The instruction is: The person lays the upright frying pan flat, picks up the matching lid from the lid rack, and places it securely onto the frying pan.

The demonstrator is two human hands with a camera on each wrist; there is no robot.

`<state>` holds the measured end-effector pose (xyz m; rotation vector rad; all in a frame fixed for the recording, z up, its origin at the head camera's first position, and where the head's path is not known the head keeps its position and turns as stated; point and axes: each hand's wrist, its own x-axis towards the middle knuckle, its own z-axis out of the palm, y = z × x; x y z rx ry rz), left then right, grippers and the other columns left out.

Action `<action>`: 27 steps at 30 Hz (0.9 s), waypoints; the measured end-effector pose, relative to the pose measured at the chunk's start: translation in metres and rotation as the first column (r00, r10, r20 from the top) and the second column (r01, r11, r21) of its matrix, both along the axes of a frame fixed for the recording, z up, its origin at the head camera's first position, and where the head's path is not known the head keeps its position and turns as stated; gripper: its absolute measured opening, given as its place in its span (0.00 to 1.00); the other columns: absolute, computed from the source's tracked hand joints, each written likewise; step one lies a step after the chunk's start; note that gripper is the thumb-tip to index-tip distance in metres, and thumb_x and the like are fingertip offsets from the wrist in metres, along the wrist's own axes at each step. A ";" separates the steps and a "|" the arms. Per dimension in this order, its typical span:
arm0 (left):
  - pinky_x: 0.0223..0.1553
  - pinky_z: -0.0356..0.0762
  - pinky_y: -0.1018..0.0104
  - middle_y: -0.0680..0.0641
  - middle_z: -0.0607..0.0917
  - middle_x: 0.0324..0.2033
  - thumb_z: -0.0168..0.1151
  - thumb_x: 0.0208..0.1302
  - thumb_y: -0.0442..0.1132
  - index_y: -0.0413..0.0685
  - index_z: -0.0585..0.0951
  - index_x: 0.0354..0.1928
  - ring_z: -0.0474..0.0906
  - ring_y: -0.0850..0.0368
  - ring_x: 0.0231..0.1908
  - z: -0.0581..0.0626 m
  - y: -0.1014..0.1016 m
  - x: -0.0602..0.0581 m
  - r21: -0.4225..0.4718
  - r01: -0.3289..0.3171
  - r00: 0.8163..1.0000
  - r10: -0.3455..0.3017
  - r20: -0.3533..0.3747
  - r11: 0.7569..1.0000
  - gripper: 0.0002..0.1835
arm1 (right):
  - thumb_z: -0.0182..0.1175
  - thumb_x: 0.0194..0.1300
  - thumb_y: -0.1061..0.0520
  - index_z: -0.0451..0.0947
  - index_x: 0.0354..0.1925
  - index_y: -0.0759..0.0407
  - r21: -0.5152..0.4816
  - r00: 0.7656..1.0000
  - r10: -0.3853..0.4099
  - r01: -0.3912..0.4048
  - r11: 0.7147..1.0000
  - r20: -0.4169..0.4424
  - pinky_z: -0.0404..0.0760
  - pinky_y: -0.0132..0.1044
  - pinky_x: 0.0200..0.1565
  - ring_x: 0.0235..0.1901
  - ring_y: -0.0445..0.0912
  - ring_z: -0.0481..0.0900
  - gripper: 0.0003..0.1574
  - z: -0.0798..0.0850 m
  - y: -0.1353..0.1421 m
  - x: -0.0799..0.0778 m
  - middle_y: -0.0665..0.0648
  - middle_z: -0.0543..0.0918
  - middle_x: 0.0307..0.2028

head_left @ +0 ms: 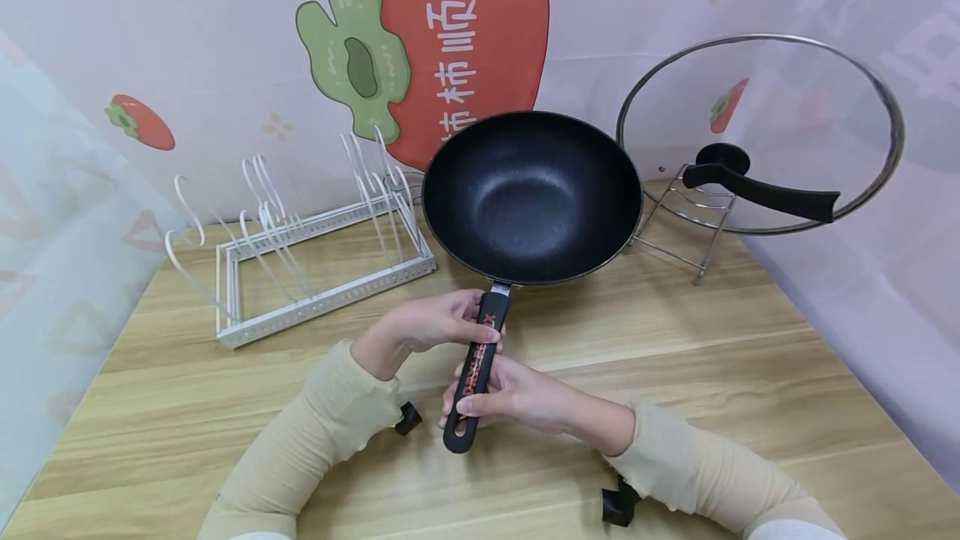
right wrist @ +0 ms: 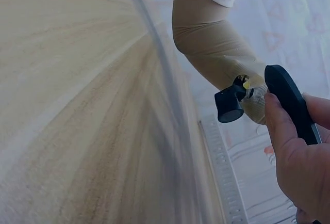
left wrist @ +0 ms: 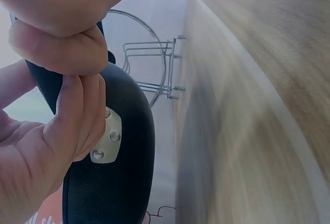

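A black wok (head_left: 532,190) is held up over the table, its dark inside facing the head camera and its long handle (head_left: 477,373) pointing down toward the person. My left hand (head_left: 442,323) grips the upper handle, close to the metal bracket, with the thumb on top. Lower down, near the hanging hole, my right hand (head_left: 517,397) grips the same handle, thumb across its face. In the left wrist view the riveted bracket (left wrist: 109,137) shows beside the fingers. The handle's end (right wrist: 289,97) sticks out from the fingers in the right wrist view.
On the left of the wooden table (head_left: 660,357) stands a white rack (head_left: 330,300) with upright curved dividers. At the back right, a glass lid (head_left: 810,107) with a black handle leans in a wire stand (head_left: 705,252). A printed cloth (head_left: 225,40) hangs behind.
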<state>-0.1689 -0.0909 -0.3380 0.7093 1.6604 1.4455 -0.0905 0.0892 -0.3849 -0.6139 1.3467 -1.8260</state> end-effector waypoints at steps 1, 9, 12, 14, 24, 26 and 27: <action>0.45 0.78 0.69 0.51 0.85 0.34 0.55 0.69 0.26 0.29 0.66 0.52 0.81 0.62 0.36 -0.001 0.000 0.000 0.001 0.002 1.000 -0.002 0.004 1.000 0.13 | 0.58 0.74 0.65 0.62 0.51 0.66 0.000 1.000 -0.001 0.001 1.000 0.001 0.81 0.48 0.57 0.47 0.46 0.86 0.16 -0.001 0.000 0.000 0.53 0.84 0.44; 0.44 0.78 0.71 0.51 0.86 0.33 0.55 0.69 0.26 0.30 0.66 0.51 0.82 0.63 0.35 -0.007 -0.001 0.001 0.011 -0.010 0.999 0.009 0.039 1.000 0.13 | 0.58 0.74 0.66 0.62 0.54 0.70 0.023 1.000 -0.012 0.012 1.000 0.013 0.81 0.49 0.56 0.48 0.48 0.85 0.17 -0.003 -0.001 0.003 0.54 0.83 0.45; 0.43 0.78 0.71 0.52 0.86 0.32 0.55 0.69 0.26 0.31 0.66 0.51 0.82 0.63 0.35 -0.010 -0.001 0.002 0.016 -0.011 0.999 0.010 0.045 1.000 0.13 | 0.57 0.74 0.66 0.60 0.55 0.73 0.030 1.000 -0.012 0.011 0.999 0.022 0.81 0.50 0.57 0.49 0.50 0.85 0.20 -0.003 -0.002 0.004 0.55 0.83 0.45; 0.43 0.78 0.71 0.53 0.86 0.32 0.55 0.68 0.26 0.31 0.66 0.50 0.82 0.63 0.35 -0.011 -0.001 0.002 0.020 -0.010 0.999 0.010 0.045 1.000 0.13 | 0.57 0.74 0.66 0.58 0.56 0.73 0.035 1.000 -0.014 0.013 0.999 0.027 0.81 0.50 0.57 0.50 0.51 0.85 0.22 -0.003 -0.002 0.004 0.55 0.83 0.45; 0.45 0.79 0.69 0.52 0.85 0.31 0.55 0.68 0.26 0.31 0.69 0.50 0.82 0.62 0.34 -0.013 -0.001 0.004 0.017 -0.020 0.998 0.019 0.067 1.000 0.11 | 0.56 0.74 0.66 0.59 0.55 0.71 0.032 0.999 -0.008 0.006 0.999 0.048 0.81 0.49 0.57 0.51 0.53 0.85 0.19 -0.005 -0.002 0.006 0.56 0.82 0.45; 0.45 0.79 0.69 0.52 0.85 0.31 0.55 0.69 0.26 0.30 0.68 0.50 0.82 0.63 0.34 -0.014 -0.001 0.004 0.013 -0.014 0.997 0.013 0.070 1.000 0.11 | 0.56 0.74 0.66 0.59 0.54 0.70 0.027 0.998 -0.005 0.003 1.000 0.056 0.81 0.49 0.57 0.51 0.53 0.85 0.19 -0.006 -0.001 0.006 0.55 0.82 0.45; 0.46 0.79 0.69 0.52 0.85 0.31 0.55 0.69 0.26 0.30 0.68 0.50 0.81 0.63 0.34 -0.015 -0.001 0.004 0.011 -0.011 0.998 0.010 0.069 1.000 0.11 | 0.56 0.75 0.66 0.59 0.54 0.70 0.024 0.998 -0.002 0.001 1.000 0.059 0.81 0.48 0.57 0.52 0.54 0.85 0.18 -0.007 -0.001 0.006 0.56 0.82 0.45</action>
